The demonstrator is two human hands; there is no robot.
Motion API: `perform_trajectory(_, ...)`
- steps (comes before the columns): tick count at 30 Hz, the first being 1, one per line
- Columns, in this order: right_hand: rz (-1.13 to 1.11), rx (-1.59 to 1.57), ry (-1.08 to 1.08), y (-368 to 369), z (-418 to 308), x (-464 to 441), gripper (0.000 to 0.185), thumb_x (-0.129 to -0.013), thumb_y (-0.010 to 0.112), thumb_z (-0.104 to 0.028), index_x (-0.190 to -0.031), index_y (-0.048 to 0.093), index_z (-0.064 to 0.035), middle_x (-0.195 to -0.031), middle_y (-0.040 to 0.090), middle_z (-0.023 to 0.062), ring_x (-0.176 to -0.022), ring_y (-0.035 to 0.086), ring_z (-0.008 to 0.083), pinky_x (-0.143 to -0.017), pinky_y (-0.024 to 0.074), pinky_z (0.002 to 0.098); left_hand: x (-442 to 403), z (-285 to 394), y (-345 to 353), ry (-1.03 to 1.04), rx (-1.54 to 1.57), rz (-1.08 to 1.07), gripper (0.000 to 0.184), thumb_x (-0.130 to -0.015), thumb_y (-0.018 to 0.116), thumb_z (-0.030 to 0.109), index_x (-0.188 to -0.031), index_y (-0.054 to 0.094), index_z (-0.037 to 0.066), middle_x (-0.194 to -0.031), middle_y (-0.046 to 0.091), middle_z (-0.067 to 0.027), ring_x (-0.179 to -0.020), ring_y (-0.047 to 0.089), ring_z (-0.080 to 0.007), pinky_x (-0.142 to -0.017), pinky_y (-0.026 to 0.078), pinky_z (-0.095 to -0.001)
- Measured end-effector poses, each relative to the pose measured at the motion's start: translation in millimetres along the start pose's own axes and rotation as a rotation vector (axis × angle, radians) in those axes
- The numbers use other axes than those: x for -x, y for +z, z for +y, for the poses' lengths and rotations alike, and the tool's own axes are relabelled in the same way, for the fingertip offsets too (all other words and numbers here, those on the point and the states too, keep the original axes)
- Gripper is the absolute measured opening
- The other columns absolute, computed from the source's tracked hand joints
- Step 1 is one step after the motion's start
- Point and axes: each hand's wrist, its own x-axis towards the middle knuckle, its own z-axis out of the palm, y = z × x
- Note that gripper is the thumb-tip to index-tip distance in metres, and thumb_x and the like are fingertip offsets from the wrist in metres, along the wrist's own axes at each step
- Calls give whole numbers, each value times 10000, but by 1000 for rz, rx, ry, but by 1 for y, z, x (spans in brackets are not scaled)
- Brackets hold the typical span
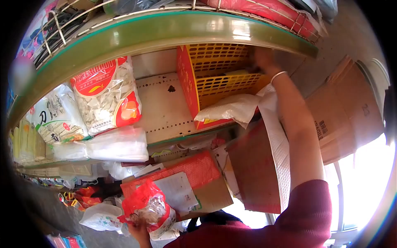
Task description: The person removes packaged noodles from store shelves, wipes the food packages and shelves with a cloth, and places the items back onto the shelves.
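Observation:
My left hand grips a red and clear plastic food bag low in the view; pale, brownish contents show through its clear part. My right hand reaches to the far right part of a yellow and red slotted display rack on the shelf. Its fingers are blurred and partly hidden, so what they touch does not show. A whitish plastic bag lies at the rack's front, below my right forearm.
A large bag of pale dried slices, a white noodle bag and a roll of clear plastic bags sit on the shelf's left. The green shelf edge crosses above. Cardboard boxes stand at right; papers lie below.

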Motion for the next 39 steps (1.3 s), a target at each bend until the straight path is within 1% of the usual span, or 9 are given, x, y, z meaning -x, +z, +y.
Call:
perform_trajectory(3, -134, -243, 33, -37, -33, -22, 264, -800, 485, -126, -1018, 576, -9, -970, 608, 144, -881, 576, 315, -773, 452, 417, 0, 0, -4, 23, -26, -30, 363, -658, 663, 16, -997, 538, -23, -918, 596, -105, -806, 566, -166, -711, 464, -301)
perform_trajectory(5, -512, 380, -271, -58, -94, -19, 290, -773, 483, -103, -1035, 566, -10, -959, 600, 137, -841, 574, 296, -767, 446, 411, -2, 18, -3, -41, -59, -51, 350, -671, 662, 24, -992, 535, -33, -929, 594, -107, -819, 563, -160, -726, 460, -292)
perform_trajectory(10, -90, -47, -441, -45, -161, 64, 281, -733, 493, -97, -986, 591, -23, -940, 590, 138, -863, 558, 289, -789, 451, 397, -3, 6, -3, -83, 40, -79, 361, -665, 661, 14, -996, 527, -42, -937, 587, -107, -828, 562, -162, -733, 459, -287)
perform_trajectory(14, -924, 180, 80, -69, -87, 59, 413, -706, 541, -68, -1113, 514, 1, -1113, 527, 161, -1081, 459, 263, -908, 358, 388, -2, 5, -2, -46, 150, -24, 395, -654, 646, -7, -1023, 510, -43, -958, 575, -105, -843, 561, -169, -746, 458, -290)
perform_trajectory(16, -445, 250, -134, -47, -22, 88, 345, -715, 555, -90, -1048, 557, -3, -1084, 538, 177, -1049, 489, 287, -904, 366, 391, -4, 3, -6, -74, 146, -33, 409, -650, 644, -11, -1033, 503, -42, -963, 572, -105, -849, 558, -173, -757, 455, -296)
perform_trajectory(23, -424, -181, -204, -44, -104, 47, 303, -748, 515, -86, -1027, 596, -3, -1049, 571, 178, -994, 540, 294, -864, 419, 405, -5, -7, -6, -65, 159, -87, 471, -660, 610, -52, -1108, 468, -39, -1014, 542, -103, -891, 532, -178, -796, 444, -292)
perform_trajectory(27, -20, -778, 350, -44, -111, -11, 250, -823, 485, -120, -1025, 579, -6, -929, 616, 189, -887, 582, 322, -800, 451, 402, 1, -5, -6, -40, 85, -3, 402, -643, 639, -11, -1024, 512, -29, -931, 576, -97, -846, 555, -176, -767, 454, -303)
perform_trajectory(37, -77, -190, -67, 70, -60, -76, 264, -857, 468, -137, -1065, 557, 0, -1051, 586, 188, -939, 561, 326, -808, 446, 392, 17, 21, 1, -301, 415, 74, 107, -737, 613, 44, -803, 533, 16, -765, 518, -17, -653, 428, -89, -573, 374, -242)
perform_trajectory(39, -74, -76, -41, 62, -16, -56, 264, -858, 467, -134, -1068, 556, 0, -1062, 581, 187, -944, 558, 326, -811, 446, 389, 23, 37, 1, -201, -336, -25, 204, -745, 535, 22, -944, 535, -24, -907, 547, -53, -799, 494, -146, -707, 425, -295)
